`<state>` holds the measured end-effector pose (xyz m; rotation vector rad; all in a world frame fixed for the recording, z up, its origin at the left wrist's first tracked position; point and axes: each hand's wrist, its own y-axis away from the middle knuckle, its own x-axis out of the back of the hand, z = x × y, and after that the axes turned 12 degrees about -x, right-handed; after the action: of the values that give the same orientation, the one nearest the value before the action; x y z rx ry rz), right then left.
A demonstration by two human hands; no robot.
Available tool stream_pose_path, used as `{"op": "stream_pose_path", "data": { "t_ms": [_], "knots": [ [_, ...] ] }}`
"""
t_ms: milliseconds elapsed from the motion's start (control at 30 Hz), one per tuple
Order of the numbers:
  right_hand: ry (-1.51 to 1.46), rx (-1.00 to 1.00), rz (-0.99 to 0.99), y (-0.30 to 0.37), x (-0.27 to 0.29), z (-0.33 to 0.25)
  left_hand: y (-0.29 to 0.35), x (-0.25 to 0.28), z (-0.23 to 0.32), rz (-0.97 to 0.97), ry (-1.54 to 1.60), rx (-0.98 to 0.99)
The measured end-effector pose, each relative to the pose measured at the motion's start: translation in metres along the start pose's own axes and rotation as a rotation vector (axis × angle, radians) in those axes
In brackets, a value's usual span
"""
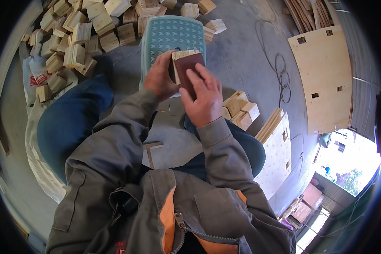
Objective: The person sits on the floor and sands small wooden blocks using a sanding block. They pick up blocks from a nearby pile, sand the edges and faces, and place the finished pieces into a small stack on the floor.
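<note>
My left hand is closed around the side of a pale plywood block, holding it above a light teal plastic stool with a raised pattern on its top. In my right hand is a flat reddish-brown piece of sandpaper, lying against the block's face. The right fingers press on it from above, with the thumb toward the left hand. Most of the block is hidden behind the sandpaper and my hands.
Many cut wooden blocks lie heaped at the far left, some on a white sack. A smaller block stack sits by my right knee. Plywood panels with square holes lean at the right. A thin cable coils on the floor.
</note>
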<state>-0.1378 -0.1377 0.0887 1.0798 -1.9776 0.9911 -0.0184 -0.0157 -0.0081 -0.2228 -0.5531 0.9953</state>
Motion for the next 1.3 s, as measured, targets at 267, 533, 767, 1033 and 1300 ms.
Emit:
{"op": "stream_pose_path", "data": {
  "t_ms": [267, 533, 767, 1033, 1300],
  "knots": [
    [0.114, -0.269, 0.178, -0.022, 0.021, 0.054, -0.001, 0.005, 0.006, -0.030, 0.005, 0.016],
    [0.010, -0.016, 0.017, 0.000, 0.000, -0.002, -0.001, -0.001, 0.004, 0.058, -0.056, -0.060],
    [0.024, -0.061, 0.025, -0.015, -0.009, -0.003, 0.001, -0.005, -0.003, 0.059, -0.077, -0.088],
    [0.096, -0.215, 0.071, -0.063, -0.028, 0.003, -0.002, -0.003, 0.005, 0.051, -0.031, -0.055],
    [0.084, -0.156, 0.021, 0.033, 0.010, -0.008, -0.002, 0.000, 0.005, 0.017, -0.050, -0.010]
  ]
}}
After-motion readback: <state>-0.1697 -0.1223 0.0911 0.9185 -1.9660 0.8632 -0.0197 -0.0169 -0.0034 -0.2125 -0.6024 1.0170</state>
